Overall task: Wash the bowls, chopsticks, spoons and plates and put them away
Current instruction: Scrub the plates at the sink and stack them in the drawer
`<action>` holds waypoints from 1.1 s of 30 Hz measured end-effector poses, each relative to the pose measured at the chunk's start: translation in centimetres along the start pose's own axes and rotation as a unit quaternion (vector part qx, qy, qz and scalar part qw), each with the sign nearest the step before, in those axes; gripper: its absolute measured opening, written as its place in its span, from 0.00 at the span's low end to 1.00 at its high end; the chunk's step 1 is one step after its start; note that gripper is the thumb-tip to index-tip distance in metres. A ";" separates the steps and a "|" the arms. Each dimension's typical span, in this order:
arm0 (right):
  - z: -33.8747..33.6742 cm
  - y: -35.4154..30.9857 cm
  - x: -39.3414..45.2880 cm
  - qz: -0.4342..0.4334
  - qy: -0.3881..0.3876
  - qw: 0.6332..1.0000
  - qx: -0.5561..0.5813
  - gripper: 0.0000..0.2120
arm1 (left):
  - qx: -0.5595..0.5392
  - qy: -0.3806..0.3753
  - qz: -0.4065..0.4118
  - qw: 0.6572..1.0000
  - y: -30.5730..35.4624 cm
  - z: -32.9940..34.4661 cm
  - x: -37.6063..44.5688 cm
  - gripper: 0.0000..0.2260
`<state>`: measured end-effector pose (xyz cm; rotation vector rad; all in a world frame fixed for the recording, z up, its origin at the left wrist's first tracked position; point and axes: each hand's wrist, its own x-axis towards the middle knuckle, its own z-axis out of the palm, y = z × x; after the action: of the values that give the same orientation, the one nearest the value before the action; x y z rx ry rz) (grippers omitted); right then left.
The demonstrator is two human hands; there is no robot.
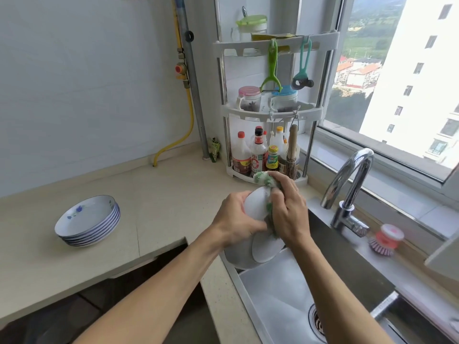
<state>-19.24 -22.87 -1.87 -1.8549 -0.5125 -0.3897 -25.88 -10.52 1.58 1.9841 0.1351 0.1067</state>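
Currently scrubbing: left hand point(236, 217) grips a white bowl point(257, 202) tilted above the sink point(278, 289), fingers curled round its rim; right hand point(288, 209) clamps a green-white cloth point(264, 178) against the bowl. More white bowls point(258, 249) sit just below, at the sink's left edge. 1 stack of plates point(88, 220) waits well left of the sink. Next probably: rinse under the faucet point(352, 187), keeping a firm hold on the likely slippery bowl.

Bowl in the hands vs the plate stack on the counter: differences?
The bowl is plain white; the plate stack has blue rims and a blue flower. The bowl is tilted, gripped by the left hand and wiped with a cloth by the right hand; the plates sit flat, untouched. Both are white crockery.
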 end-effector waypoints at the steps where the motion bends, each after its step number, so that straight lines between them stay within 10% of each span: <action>1: -0.6 0.5 0.3 0.017 0.007 1.000 0.013 0.21 | 0.001 -0.013 0.003 1.000 0.0 0.0 -0.1 0.21; 8: -3.2 3.2 1.3 0.128 0.033 0.986 0.105 0.16 | -0.001 -0.071 0.021 0.997 0.0 -1.0 -0.4 0.27; 13: -3.5 -0.1 2.3 0.038 -0.112 0.993 -0.016 0.13 | 0.074 -0.221 -0.033 0.972 1.9 -0.5 1.3 0.21; 20: -2.0 0.4 0.2 -0.113 -0.087 0.988 -0.054 0.20 | 0.000 -0.083 0.002 0.997 1.0 0.5 1.2 0.19; 24: -2.9 3.2 0.6 0.123 -0.036 0.983 0.131 0.21 | -0.015 -0.076 0.015 0.997 0.3 -0.3 0.5 0.22; 29: -0.8 0.6 -0.7 0.005 -0.036 0.998 0.054 0.21 | -0.007 -0.047 0.008 0.999 -0.2 1.2 0.3 0.20; 33: -1.6 3.7 -1.0 0.131 -0.045 0.986 0.097 0.18 | -0.017 -0.050 -0.008 0.999 -1.0 0.9 -0.6 0.19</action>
<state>-18.14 -25.60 -4.84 -1.7275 -0.3484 -0.0763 -26.44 -11.03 0.24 1.9503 0.0832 -0.0007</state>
